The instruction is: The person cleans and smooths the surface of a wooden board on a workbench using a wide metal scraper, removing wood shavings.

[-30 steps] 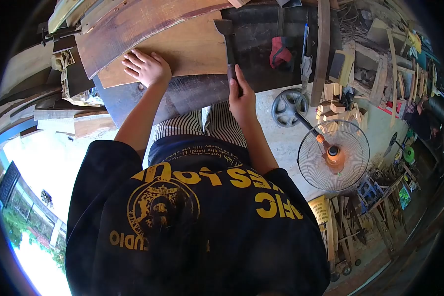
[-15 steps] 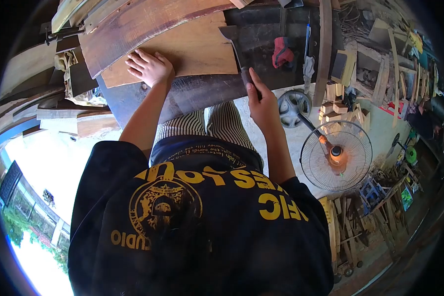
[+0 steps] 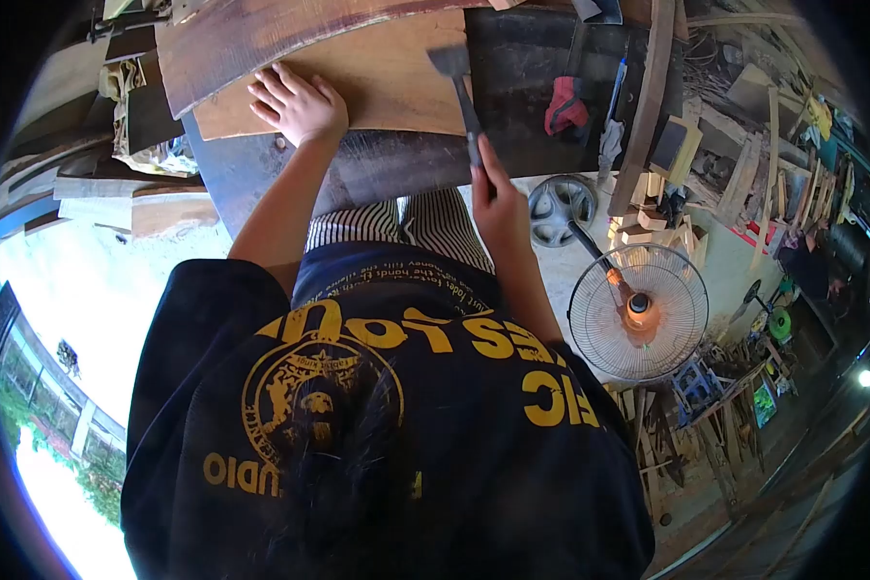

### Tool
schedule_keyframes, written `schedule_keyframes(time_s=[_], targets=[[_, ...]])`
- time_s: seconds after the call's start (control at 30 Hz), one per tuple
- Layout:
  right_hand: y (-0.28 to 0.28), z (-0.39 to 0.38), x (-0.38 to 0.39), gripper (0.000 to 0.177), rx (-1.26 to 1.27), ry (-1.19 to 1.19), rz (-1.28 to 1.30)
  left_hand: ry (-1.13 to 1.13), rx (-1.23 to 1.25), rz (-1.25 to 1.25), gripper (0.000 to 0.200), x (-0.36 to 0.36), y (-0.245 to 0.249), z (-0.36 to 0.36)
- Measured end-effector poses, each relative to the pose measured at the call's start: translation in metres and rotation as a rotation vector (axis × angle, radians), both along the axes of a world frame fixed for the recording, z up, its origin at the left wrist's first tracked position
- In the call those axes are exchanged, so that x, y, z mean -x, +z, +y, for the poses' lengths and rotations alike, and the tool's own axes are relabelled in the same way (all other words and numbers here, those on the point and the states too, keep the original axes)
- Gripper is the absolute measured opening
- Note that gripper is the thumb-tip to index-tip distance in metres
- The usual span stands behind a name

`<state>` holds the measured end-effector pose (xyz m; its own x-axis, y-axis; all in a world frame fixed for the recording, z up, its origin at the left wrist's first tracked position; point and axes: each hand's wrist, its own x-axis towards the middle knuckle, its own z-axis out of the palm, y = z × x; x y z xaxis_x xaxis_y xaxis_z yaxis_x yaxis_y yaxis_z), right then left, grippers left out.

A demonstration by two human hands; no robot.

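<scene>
My left hand (image 3: 304,104) lies flat with fingers spread on a light-brown wooden board (image 3: 391,82), near its left end. My right hand (image 3: 501,198) is closed round the handle of a scraper (image 3: 469,118). The scraper's broad flat blade points away from me and overlaps the board's right end in this view. A darker, curved wooden piece (image 3: 246,43) covers the board's far side. Under the board is a dark tabletop (image 3: 382,166), its near edge close to my striped trousers.
A red cloth-like item (image 3: 565,106) and a blue pen (image 3: 618,85) lie on the right of the tabletop. A long wooden strip (image 3: 645,101) runs along that side. On the right stand a round fan (image 3: 638,307) and, near the table, a grey spoked wheel (image 3: 562,210).
My right hand has shifted left, and the scraper has turned so its blade's flat face shows over the board's end. My left hand stays on the board. The whole view has shifted slightly.
</scene>
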<state>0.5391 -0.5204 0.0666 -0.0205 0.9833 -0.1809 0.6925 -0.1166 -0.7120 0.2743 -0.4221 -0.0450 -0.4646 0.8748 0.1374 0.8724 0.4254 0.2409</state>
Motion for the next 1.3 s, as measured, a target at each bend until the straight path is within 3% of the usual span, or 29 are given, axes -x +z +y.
schedule_keyframes(time_s=[0.1,0.3,0.53,0.73,0.87,0.93,1.07,1.23,1.3], targets=[[-0.001,0.011,0.009,0.044,-0.015,-0.008,0.006,0.003,0.022,-0.007,0.07,0.001,0.002,0.001],[0.043,-0.046,-0.015,0.047,0.278,0.008,-0.042,0.009,0.024,-0.001,0.069,0.0,0.001,0.0],[0.021,-0.009,-0.004,0.046,0.085,0.038,-0.034,-0.018,-0.004,0.009,0.068,0.003,-0.001,0.002],[0.036,-0.049,-0.029,0.046,0.231,0.083,-0.058,-0.003,-0.04,-0.01,0.066,0.0,0.003,0.0],[0.025,-0.022,-0.018,0.047,0.241,0.098,-0.084,-0.013,-0.051,-0.019,0.067,0.001,0.0,0.0],[0.006,0.012,0.007,0.047,0.061,0.063,-0.024,-0.009,-0.059,-0.017,0.067,0.001,-0.003,-0.001],[0.007,0.024,0.018,0.046,0.024,0.042,-0.011,-0.006,-0.043,-0.01,0.067,0.002,-0.001,0.0],[0.051,-0.022,-0.012,0.046,0.281,0.083,-0.08,0.0,-0.032,0.011,0.066,0.001,0.0,0.0],[0.044,-0.014,-0.008,0.044,0.252,0.08,-0.071,-0.005,-0.038,-0.022,0.066,-0.001,0.003,0.0]])
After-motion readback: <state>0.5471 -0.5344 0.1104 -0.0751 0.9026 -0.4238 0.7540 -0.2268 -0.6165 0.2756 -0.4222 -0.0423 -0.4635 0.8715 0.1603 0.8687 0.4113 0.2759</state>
